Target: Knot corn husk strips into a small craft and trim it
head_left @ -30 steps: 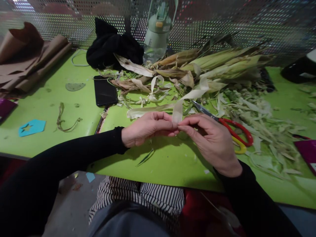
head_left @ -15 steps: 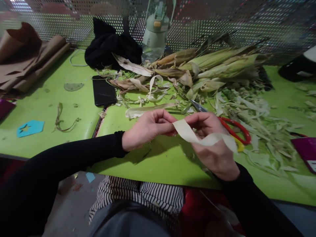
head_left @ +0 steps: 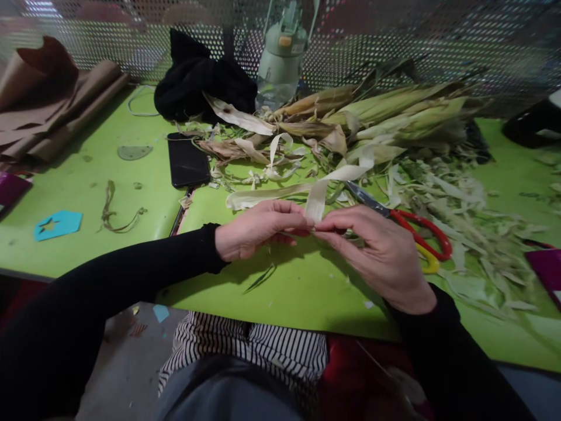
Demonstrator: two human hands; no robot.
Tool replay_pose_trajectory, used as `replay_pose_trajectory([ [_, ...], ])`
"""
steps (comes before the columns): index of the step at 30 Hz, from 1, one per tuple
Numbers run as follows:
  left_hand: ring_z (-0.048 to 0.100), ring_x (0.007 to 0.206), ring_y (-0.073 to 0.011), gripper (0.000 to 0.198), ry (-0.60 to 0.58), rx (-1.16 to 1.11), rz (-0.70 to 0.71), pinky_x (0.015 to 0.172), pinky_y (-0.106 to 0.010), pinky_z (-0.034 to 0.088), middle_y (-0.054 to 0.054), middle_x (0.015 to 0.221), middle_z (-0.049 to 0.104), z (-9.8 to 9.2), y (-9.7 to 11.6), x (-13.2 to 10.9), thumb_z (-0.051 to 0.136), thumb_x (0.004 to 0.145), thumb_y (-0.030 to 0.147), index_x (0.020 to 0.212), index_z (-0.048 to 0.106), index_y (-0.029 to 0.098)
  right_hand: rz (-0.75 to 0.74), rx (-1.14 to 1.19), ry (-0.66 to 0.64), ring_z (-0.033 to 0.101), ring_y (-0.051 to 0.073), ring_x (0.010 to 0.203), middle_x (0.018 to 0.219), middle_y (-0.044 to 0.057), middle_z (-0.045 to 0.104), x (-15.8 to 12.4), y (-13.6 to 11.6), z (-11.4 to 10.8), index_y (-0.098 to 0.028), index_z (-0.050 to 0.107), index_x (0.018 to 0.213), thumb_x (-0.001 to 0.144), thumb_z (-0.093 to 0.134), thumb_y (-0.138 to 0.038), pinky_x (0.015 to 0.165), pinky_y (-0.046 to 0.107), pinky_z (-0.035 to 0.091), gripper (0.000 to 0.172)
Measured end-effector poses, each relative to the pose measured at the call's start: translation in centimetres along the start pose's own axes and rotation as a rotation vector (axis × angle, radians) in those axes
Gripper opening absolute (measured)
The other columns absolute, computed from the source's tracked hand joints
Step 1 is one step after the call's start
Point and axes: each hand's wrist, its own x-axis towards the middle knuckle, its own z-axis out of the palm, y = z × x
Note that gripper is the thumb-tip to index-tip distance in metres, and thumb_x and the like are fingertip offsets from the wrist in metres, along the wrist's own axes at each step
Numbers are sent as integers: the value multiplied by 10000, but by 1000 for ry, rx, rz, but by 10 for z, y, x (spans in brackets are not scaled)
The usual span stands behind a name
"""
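Observation:
My left hand (head_left: pixel 258 228) and my right hand (head_left: pixel 377 251) meet fingertip to fingertip over the green table (head_left: pixel 289 286). Both pinch the near end of a pale corn husk strip (head_left: pixel 326 187), which rises from the fingers and bends away to the right. Red-and-yellow-handled scissors (head_left: pixel 412 234) lie on the table just behind my right hand. A pile of corn husks (head_left: pixel 385 111) lies further back.
A black phone (head_left: pixel 188 159) lies left of centre, with a black cloth (head_left: pixel 201 82) and a pale green bottle (head_left: pixel 280 58) behind it by the perforated metal screen. Brown paper (head_left: pixel 48 99) lies far left, a blue cut-out (head_left: pixel 56 224) near the left edge. Husk scraps (head_left: pixel 473 222) cover the right side.
Half a second ago the strip hung down over my right hand toward me. Now it is flipped back up and away, with both hands pinching its end again.

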Motion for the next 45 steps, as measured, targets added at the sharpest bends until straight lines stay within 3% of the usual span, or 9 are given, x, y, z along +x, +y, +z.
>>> replay_pose_trajectory([
  [7, 513, 568, -22, 119, -22, 13, 35, 554, -165, 394, 44, 687, 589, 0, -3, 0, 691, 830, 111, 775, 586, 122, -111, -154, 6, 701, 209, 859, 953, 57, 742, 0, -1, -2, -233, 669, 1022, 885, 705, -195, 762, 350, 572, 146],
  [12, 550, 631, -42, 179, -55, 35, 91, 600, -185, 410, 33, 704, 606, -1, -5, -1, 758, 787, 190, 766, 595, 120, -39, -95, 36, 699, 223, 838, 933, 47, 748, 1, -3, -2, -255, 699, 975, 889, 688, -186, 753, 375, 568, 110],
  [17, 571, 690, -72, 174, -66, 172, 289, 657, -223, 431, 11, 749, 639, -2, -7, 0, 746, 795, 225, 794, 609, 118, 124, -51, 44, 708, 226, 815, 889, 35, 750, 1, -6, -2, -271, 691, 909, 919, 644, -217, 734, 386, 575, 73],
  [20, 535, 663, -73, 210, -41, 289, 377, 633, -229, 410, 23, 740, 621, -1, -8, 1, 785, 750, 217, 821, 614, 117, 182, -79, 39, 718, 243, 817, 898, 41, 764, -3, -5, -1, -272, 698, 911, 913, 650, -247, 751, 409, 582, 54],
  [24, 516, 641, -64, 128, 9, 373, 441, 612, -216, 398, 20, 728, 613, 0, -9, 1, 728, 794, 177, 803, 618, 112, 201, -127, 64, 716, 251, 791, 886, 68, 767, -8, -2, 3, -236, 697, 895, 898, 671, -288, 738, 415, 588, 59],
  [31, 570, 634, -73, 145, -67, 232, 311, 645, -222, 457, 16, 704, 635, -1, -9, 1, 738, 777, 158, 786, 599, 122, 409, 315, 75, 677, 143, 715, 852, 1, 691, -2, -5, 4, -251, 634, 926, 861, 700, -276, 608, 249, 569, 96],
  [35, 605, 658, -72, 130, -115, 132, 180, 672, -220, 487, -1, 744, 673, -2, -9, 2, 743, 755, 119, 791, 618, 119, 452, 417, 54, 662, 139, 668, 805, -8, 669, 0, -7, 5, -251, 609, 873, 830, 740, -346, 574, 248, 570, 168],
  [39, 607, 642, -53, 65, -131, 45, 117, 628, -185, 480, -4, 747, 679, -1, -5, -1, 698, 780, 78, 781, 641, 109, 410, 381, 83, 655, 151, 677, 806, -7, 683, -3, -6, 7, -267, 645, 903, 871, 710, -334, 583, 278, 559, 99],
  [45, 616, 620, -43, 65, -165, -41, 23, 644, -182, 504, -17, 735, 688, -1, 1, -4, 674, 824, 73, 774, 641, 97, 182, 217, 58, 690, 210, 791, 882, 13, 735, -1, -3, 0, -305, 707, 902, 863, 726, -264, 710, 376, 574, 60],
])
